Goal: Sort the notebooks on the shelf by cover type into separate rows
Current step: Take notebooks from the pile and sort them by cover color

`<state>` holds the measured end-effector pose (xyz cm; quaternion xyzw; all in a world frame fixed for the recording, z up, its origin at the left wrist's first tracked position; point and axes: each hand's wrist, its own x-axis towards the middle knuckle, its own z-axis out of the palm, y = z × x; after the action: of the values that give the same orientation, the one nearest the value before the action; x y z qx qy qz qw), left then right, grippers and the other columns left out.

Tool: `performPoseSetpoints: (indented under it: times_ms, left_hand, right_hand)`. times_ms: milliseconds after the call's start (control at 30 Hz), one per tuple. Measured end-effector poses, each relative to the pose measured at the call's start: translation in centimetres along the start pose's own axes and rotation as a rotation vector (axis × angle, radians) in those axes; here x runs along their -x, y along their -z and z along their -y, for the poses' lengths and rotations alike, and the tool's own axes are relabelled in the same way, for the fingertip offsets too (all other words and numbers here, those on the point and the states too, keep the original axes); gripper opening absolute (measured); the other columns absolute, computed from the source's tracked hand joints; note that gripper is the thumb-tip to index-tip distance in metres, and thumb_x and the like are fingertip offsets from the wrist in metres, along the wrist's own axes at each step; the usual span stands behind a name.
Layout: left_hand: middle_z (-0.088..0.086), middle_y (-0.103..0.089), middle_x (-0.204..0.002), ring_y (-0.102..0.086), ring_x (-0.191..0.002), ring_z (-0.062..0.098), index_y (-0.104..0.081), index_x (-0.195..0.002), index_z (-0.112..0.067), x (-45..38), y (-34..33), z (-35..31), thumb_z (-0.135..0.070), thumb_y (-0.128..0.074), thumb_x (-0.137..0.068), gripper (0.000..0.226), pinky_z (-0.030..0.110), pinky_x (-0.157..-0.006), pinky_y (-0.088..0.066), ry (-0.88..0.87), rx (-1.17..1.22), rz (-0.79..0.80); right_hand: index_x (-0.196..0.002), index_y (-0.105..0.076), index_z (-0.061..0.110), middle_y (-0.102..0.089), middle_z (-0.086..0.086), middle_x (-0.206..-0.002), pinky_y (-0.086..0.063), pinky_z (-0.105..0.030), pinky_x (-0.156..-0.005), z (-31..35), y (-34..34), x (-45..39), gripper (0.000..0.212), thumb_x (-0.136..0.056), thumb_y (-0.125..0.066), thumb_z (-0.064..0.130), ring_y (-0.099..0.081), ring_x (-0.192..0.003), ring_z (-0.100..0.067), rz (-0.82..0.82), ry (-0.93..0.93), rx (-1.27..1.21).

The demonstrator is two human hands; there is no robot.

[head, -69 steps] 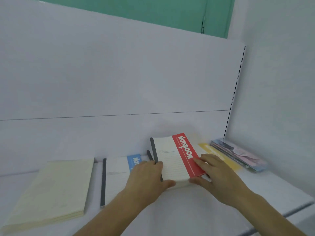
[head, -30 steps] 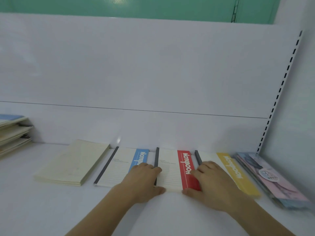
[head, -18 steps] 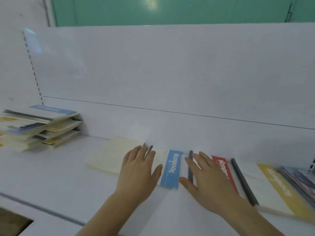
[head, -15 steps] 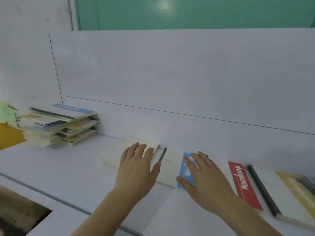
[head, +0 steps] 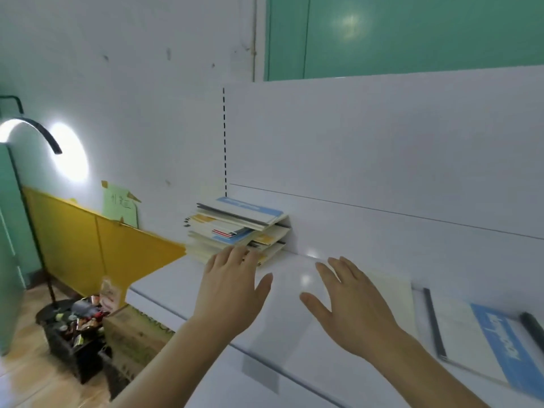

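White shelf [head: 182, 278]: runs from centre-left of frame down to lower right, glossy top, I see glare spots between my hands.
Left hand [head: 232, 287]: centre of frame, palm down, fingers straight and spread, holding nothing; fingertips reach the front edge of the messy stack, can't tell if they touch it.
Right hand [head: 353, 307]: right of centre, palm down, fingers spread and loose, holding nothing; hovers over the shelf, overlapping the near-left part of the cream notebook, contact unclear.
Hands relative: apart, bare shelf between them.
Messy stack [head: 235, 228]: unsorted notebooks piled crooked at the shelf's far left end against the back panel, just above my left hand; top one is white with a blue strip, yellow and red-striped covers poke out lower down.
Cream notebook [head: 394, 293]: flat on the shelf, right of centre, plain cover, partly behind my right hand.
Blue notebook [head: 482, 340]: flat, lower right of frame, white cover with dark spine and blue band, just beside the cream one.
Dark spine [head: 532, 325]: another notebook's edge at far right, cut by the frame.
Back panel [head: 382, 142]: white board behind the shelf, slotted strip on its left edge.
Lamp [head: 44, 134]: upper left, lit, glare on the wall.
Crate of clutter [head: 79, 328]: lower left on the floor, contents too blurred to tell.
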<state>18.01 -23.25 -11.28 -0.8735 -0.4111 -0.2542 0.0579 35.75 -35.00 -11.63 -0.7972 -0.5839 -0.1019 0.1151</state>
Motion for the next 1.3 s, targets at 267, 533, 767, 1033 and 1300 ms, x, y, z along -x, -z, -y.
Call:
performPoseSetpoints:
  times_ms: [267, 533, 767, 1033, 1300]
  left_hand:
    - [-0.004, -0.045, -0.149, -0.037, -0.140, 0.019, -0.040, -0.147, -0.023, -5.5, -0.7, 7.5, -0.057, -0.037, -0.099, 0.058, 0.035, -0.115, -0.029, 0.027, 0.042, -0.036]
    - [-0.005, -0.051, -0.140, -0.042, -0.133, 0.017, -0.050, -0.137, -0.023, -13.2, -3.8, 11.4, -0.057, -0.029, -0.100, 0.054, 0.032, -0.111, -0.033, -0.029, 0.072, -0.023]
    - [-0.009, -0.059, -0.113, -0.052, -0.109, 0.016, -0.062, -0.114, -0.027, -17.0, -5.4, 14.6, -0.059, -0.026, -0.099, 0.050, 0.031, -0.094, -0.043, -0.111, 0.036, -0.014]
    - [-0.005, -0.054, -0.121, -0.060, -0.098, 0.019, -0.063, -0.114, -0.021, -18.5, -5.7, 17.2, -0.039, -0.047, -0.100, 0.028, 0.031, -0.082, -0.048, -0.232, 0.340, -0.144]
    - [-0.012, -0.070, -0.111, -0.066, -0.105, 0.005, -0.057, -0.132, -0.022, -19.2, -3.3, 17.0, -0.081, -0.047, -0.079, 0.079, 0.034, -0.100, -0.049, -0.038, 1.314, 0.280]
  right_hand:
    - [-0.154, -0.021, 0.020, -0.026, 0.000, -0.158, -0.019, -0.033, -0.119, 5.9, -0.6, -9.5, 0.067, -0.100, -0.024, 0.058, -0.017, -0.147, -0.019, -0.112, 0.075, -0.040]
    - [-0.155, -0.016, 0.015, -0.016, -0.007, -0.162, -0.016, -0.038, -0.121, 7.0, -3.3, -21.0, 0.067, -0.102, -0.028, 0.053, -0.012, -0.149, -0.023, -0.089, 0.071, -0.069]
    - [-0.083, -0.050, 0.029, -0.056, 0.008, -0.087, -0.047, -0.037, -0.076, 7.3, -4.8, -25.0, 0.037, -0.099, -0.028, 0.054, -0.057, -0.084, -0.016, -0.057, 0.130, -0.001]
    - [-0.093, -0.057, 0.023, -0.062, 0.001, -0.084, -0.044, -0.037, -0.073, 9.9, -2.3, -23.8, 0.043, -0.103, -0.021, 0.045, -0.055, -0.078, -0.023, -0.102, 0.008, 0.097]
    - [-0.079, -0.062, 0.017, -0.057, 0.004, -0.056, -0.036, -0.027, -0.041, 16.5, -1.4, -21.5, 0.020, -0.091, -0.048, 0.024, -0.051, -0.044, -0.020, -0.653, -0.043, 0.230]
